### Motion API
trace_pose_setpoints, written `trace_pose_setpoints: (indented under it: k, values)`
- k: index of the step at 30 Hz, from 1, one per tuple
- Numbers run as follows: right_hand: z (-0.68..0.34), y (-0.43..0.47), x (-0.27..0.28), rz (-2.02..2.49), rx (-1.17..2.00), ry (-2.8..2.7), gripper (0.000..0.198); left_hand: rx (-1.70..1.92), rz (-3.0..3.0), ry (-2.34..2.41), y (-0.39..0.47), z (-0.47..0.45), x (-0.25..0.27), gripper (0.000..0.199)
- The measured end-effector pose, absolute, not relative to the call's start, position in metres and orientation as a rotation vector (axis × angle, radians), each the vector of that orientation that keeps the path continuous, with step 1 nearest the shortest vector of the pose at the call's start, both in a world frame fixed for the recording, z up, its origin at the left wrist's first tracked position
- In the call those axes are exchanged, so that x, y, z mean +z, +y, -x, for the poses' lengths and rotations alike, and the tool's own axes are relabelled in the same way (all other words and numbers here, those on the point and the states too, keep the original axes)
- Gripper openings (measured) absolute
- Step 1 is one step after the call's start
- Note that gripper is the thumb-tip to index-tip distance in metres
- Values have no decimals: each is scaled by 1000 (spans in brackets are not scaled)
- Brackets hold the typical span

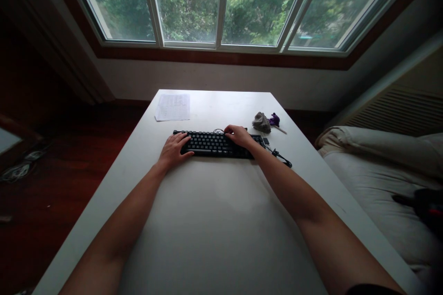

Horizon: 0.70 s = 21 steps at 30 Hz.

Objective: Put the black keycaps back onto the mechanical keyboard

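Note:
A black keyboard lies across the white table in front of me. My left hand rests on its left end, fingers stretched over the keys and thumb apart along the front edge. Over the keyboard's right half reaches my right hand, its fingertips pinched together at the back edge. Whatever may be between those fingertips is too small to make out. A thin cable loops just behind the keyboard beside them. More dark cord lies off the keyboard's right end, partly behind my right forearm.
A crumpled grey cloth and a purple bundle with a light stick lie behind the keyboard on the right. A printed paper sheet is at the table's back left. A pale sofa stands right of the table.

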State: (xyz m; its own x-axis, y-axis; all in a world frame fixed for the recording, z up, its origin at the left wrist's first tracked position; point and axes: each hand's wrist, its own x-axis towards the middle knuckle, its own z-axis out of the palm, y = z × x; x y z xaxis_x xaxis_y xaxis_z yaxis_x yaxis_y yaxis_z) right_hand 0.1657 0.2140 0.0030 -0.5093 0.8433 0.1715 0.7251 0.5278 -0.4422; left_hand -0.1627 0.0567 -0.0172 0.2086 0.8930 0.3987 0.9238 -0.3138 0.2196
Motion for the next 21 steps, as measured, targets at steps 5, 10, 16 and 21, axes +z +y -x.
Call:
trace_pose_setpoints:
  k: [5,10,16,21]
  values:
    - [-164,213,0,1309,421,-2389,16,-714,2389,-1797,57,163,-17,68]
    - [-162,210,1,1321,451,-2371,15,-739,2399,-1809,56,162,-15,68]
    - [-157,207,4,1458,366,-2299,26,-724,2395,-1813,56,161,-13,68]
    - [-147,202,2,1632,197,-2288,34,-712,2398,-1811,56,161,-13,68]
